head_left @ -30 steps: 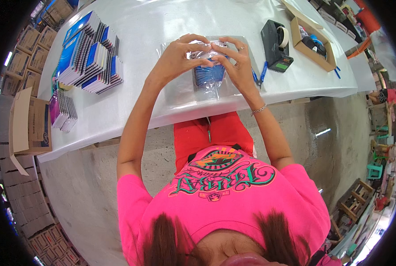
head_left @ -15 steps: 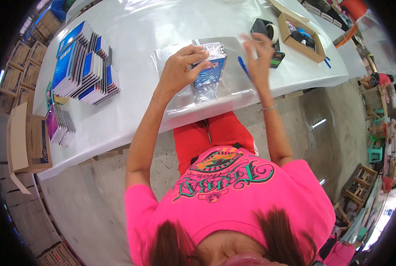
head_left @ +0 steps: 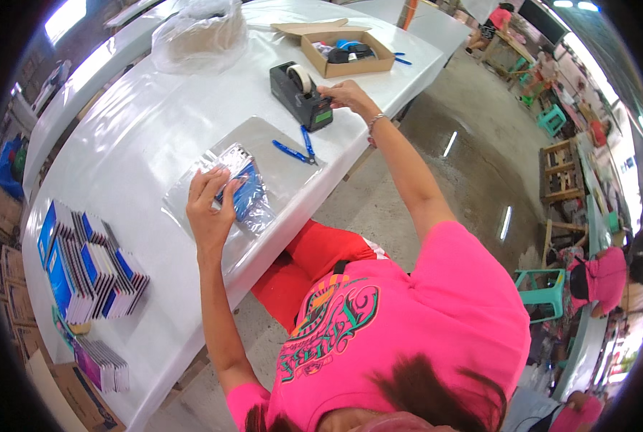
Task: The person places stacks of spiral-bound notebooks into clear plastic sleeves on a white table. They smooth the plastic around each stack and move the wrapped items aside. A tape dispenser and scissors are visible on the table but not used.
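Observation:
A blue-covered notebook in clear plastic film lies at the table's near edge. My left hand rests on its left side, thumb and fingers curled over the wrapped edge. Farther right, my right hand is at the front end of a black tape dispenser with a tape roll. Its fingers are pressed together there; what they pinch is too small to make out. Blue-handled nippers lie partly spread between the notebook and the dispenser, on a flat clear plastic sheet.
Stacks of spiral notebooks stand at the left, purple ones nearer. An open cardboard box of small items sits behind the dispenser. A clear plastic bag stands at the back. Other people and a green stool are at the right.
My right hand has moved from the air above the table to the tape dispenser. My left hand stays on the wrapped notebook. The view has turned to the right.

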Demonstrator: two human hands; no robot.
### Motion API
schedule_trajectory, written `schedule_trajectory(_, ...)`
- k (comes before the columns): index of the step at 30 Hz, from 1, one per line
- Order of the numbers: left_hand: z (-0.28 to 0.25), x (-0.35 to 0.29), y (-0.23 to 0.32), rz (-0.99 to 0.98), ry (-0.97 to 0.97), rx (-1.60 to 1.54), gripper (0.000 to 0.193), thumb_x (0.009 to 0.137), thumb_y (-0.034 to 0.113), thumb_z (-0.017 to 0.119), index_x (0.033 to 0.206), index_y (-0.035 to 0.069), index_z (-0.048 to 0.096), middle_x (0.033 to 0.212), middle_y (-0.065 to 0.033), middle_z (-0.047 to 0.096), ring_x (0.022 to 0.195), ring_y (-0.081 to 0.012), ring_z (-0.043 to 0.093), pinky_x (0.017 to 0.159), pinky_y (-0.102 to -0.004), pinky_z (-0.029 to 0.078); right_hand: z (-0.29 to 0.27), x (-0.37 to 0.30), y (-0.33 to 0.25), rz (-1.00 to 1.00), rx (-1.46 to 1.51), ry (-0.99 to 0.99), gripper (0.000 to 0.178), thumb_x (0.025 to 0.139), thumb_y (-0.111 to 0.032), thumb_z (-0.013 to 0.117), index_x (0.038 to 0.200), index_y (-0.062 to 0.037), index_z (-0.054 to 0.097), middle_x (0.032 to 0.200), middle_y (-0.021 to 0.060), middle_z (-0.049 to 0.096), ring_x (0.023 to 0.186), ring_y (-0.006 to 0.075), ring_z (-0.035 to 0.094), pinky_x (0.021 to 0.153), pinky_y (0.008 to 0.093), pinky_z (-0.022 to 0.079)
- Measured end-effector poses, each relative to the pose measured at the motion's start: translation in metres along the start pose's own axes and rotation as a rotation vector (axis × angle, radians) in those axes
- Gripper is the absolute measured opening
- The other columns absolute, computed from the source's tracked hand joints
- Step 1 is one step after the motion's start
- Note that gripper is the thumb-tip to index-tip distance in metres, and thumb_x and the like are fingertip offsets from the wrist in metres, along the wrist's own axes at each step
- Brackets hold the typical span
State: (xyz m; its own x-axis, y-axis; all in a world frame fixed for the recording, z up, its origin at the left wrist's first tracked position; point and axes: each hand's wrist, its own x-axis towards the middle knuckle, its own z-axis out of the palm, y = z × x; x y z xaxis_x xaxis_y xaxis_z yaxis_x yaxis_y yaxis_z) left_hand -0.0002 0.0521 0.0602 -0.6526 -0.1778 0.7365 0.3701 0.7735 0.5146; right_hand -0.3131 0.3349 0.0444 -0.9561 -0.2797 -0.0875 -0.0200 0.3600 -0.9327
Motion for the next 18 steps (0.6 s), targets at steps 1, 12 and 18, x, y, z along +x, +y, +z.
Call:
schedule_trajectory(1,0.003,0.001,0.000,0.001,-0.016,-0.005,0.018,0.077,-0.001,0.073,0.095,0.003,0.073,0.094,-0.0097,0.069,0.099,-0.0264,0.065,0.099,-0.0397,0.046,-0.008,0.003,0.006,-0.008,0.008,0.001,0.042,0.078,-0.041,0.080,0.083,0.0001,0.071,0.078,0.0062,0.067,0.068,0.0101,0.057,0.062,0.0247,0.050)
schedule_trajectory(12,0.003,-0.006,0.001,-0.014,-0.002,0.029,0.016,0.081,0.000,0.069,0.097,0.002,0.070,0.093,-0.0093,0.064,0.101,-0.0263,0.063,0.087,-0.0385,0.049,0.010,0.004,-0.001,-0.052,-0.093,0.035,0.041,0.076,-0.039,0.082,0.076,-0.0006,0.067,0.073,0.0071,0.064,0.056,0.0130,0.058,0.054,0.0254,0.053)
schedule_trajectory(18,0.006,-0.003,0.002,0.015,-0.013,0.038,0.015,0.081,0.001,0.069,0.096,0.004,0.070,0.094,-0.0099,0.064,0.098,-0.0268,0.062,0.083,-0.0379,0.049,0.003,0.016,0.000,0.025,-0.119,0.076,0.034,0.077,-0.032,0.081,0.075,-0.0010,0.067,0.073,0.0065,0.064,0.059,0.0144,0.058,0.058,0.0295,0.053)
